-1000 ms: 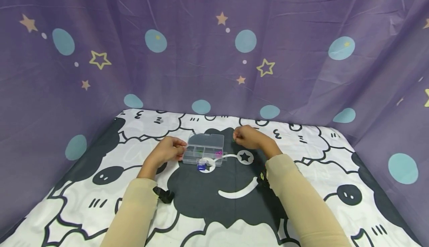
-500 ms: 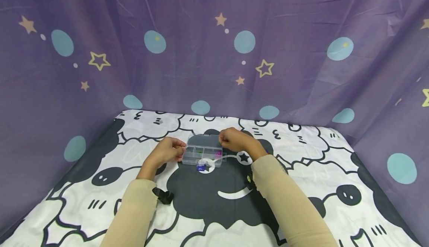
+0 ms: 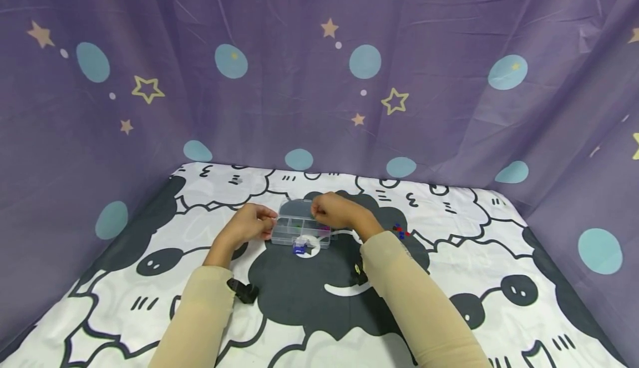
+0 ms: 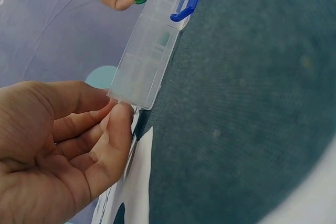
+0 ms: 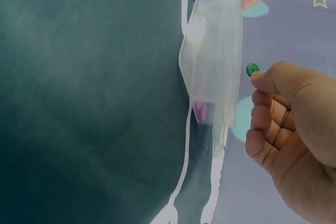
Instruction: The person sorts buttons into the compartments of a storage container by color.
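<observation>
A clear plastic compartment box (image 3: 284,239) lies on the cloth with its lid (image 3: 295,208) raised and a blue latch (image 3: 299,248) at its front. My left hand (image 3: 249,221) pinches the box's left end between thumb and fingers. Above the right part of the box is my right hand (image 3: 335,210), pinching a small green button (image 5: 252,70) between thumb and finger. The button hangs apart from the box in the right wrist view. Something pink (image 5: 200,111) shows through the box's wall, and a small green piece (image 3: 298,226) sits in another compartment.
Several small red and blue pieces (image 3: 401,232) lie on the cloth to the right, beside the right forearm. The cloth (image 3: 309,296) has a black and white cartoon print. A purple curtain (image 3: 299,118) hangs behind the table.
My right hand has moved left from beyond the box's right side to over the box. The red and blue pieces have come into view behind it. My left hand has stayed at the box.
</observation>
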`<state>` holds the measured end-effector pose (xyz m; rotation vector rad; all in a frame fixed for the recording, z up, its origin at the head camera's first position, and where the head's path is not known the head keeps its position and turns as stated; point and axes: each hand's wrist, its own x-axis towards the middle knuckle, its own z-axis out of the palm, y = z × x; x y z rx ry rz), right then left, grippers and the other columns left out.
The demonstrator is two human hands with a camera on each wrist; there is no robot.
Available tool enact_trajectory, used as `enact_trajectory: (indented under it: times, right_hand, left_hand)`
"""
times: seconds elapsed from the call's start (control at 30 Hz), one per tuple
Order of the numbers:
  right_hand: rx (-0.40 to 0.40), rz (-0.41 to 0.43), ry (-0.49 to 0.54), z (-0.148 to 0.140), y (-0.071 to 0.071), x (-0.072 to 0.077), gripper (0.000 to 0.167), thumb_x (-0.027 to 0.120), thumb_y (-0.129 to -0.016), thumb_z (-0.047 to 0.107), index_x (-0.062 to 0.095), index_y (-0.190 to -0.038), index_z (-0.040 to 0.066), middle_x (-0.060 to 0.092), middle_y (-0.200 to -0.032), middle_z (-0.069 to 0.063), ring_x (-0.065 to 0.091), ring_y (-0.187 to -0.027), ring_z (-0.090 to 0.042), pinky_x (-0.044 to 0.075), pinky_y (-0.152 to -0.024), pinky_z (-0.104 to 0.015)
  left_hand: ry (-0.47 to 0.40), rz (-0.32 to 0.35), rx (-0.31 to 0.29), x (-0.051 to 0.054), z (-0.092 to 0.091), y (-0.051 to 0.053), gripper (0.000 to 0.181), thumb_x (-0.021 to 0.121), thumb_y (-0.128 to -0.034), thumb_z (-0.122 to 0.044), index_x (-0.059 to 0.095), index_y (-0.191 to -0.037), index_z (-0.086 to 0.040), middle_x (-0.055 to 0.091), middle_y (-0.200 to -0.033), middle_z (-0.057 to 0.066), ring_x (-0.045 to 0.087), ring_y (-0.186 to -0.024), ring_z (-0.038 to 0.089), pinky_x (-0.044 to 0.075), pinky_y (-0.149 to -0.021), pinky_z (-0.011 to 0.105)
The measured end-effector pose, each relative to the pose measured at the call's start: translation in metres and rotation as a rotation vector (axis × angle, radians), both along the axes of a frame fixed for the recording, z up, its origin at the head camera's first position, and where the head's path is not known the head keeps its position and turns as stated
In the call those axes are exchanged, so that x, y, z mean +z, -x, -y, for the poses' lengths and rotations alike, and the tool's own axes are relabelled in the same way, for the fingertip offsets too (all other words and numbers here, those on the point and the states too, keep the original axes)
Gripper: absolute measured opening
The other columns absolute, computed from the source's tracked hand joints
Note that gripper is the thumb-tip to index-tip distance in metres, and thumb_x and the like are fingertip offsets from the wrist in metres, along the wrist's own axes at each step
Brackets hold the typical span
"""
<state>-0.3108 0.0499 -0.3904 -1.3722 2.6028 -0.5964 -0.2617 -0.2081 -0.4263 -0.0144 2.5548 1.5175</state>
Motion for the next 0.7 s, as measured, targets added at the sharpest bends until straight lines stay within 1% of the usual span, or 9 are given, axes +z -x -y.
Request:
enact_trajectory:
  times: [0.1,0.27,0.37,0.5,0.6,0.7]
  right_hand:
    - [0.003,-0.004,-0.01,0.005,-0.001,-0.001,0.039,0.05,-0.099,-0.004,0.039,-0.067,0.015,0.029,-0.063,0.004,0.025,-0.056,-0.009,0.027,-0.06,-0.025]
    - [0.027,-0.018,-0.034,0.013,-0.001,-0.002,0.04,0.052,-0.1,-0.003,0.041,-0.066,0.015,0.032,-0.062,0.005,0.026,-0.056,-0.009,0.028,-0.059,-0.024]
    - [0.032,-0.03,-0.044,0.017,-0.001,-0.002,0.034,0.054,-0.1,-0.001,0.05,-0.07,0.014,0.039,-0.065,0.005,0.032,-0.057,-0.008,0.032,-0.059,-0.022]
    - [0.028,-0.048,-0.044,0.022,-0.001,-0.002,0.025,0.056,-0.1,0.0,0.061,-0.079,0.012,0.049,-0.07,0.005,0.041,-0.06,-0.007,0.038,-0.061,-0.022]
    - [0.027,-0.059,-0.045,0.026,-0.001,-0.002,0.026,0.057,-0.1,0.0,0.061,-0.078,0.013,0.048,-0.069,0.006,0.041,-0.059,-0.007,0.038,-0.06,-0.022]
    - [0.032,-0.038,-0.047,0.03,-0.004,-0.001,0.032,0.055,-0.101,0.0,0.055,-0.072,0.013,0.041,-0.064,0.006,0.035,-0.055,-0.008,0.034,-0.058,-0.023]
  left_hand:
    - [-0.005,0.001,-0.005,0.0,-0.001,0.0,0.024,0.06,-0.0999,-0.002,0.067,-0.122,0.006,0.067,-0.1,0.016,0.068,-0.072,0.017,0.062,-0.065,0.03]
    - [0.0,-0.002,-0.004,0.0,-0.002,-0.001,0.025,0.06,-0.0991,-0.001,0.067,-0.122,0.006,0.068,-0.1,0.015,0.068,-0.071,0.015,0.061,-0.064,0.029]
    - [0.004,-0.002,0.001,0.0,-0.002,-0.001,0.025,0.06,-0.0992,-0.002,0.067,-0.122,0.006,0.068,-0.099,0.014,0.067,-0.071,0.016,0.061,-0.064,0.029]
    - [0.002,0.0,0.0,0.001,0.0,-0.001,0.025,0.06,-0.0992,-0.002,0.067,-0.122,0.006,0.067,-0.1,0.015,0.067,-0.073,0.016,0.061,-0.064,0.03]
    - [-0.003,-0.002,-0.003,0.001,0.0,-0.001,0.025,0.06,-0.0987,-0.002,0.067,-0.122,0.006,0.066,-0.1,0.015,0.067,-0.073,0.016,0.061,-0.064,0.029]
    - [-0.002,-0.005,-0.005,0.001,0.001,-0.001,0.025,0.06,-0.0983,-0.001,0.067,-0.121,0.006,0.066,-0.099,0.014,0.067,-0.072,0.015,0.061,-0.064,0.029]
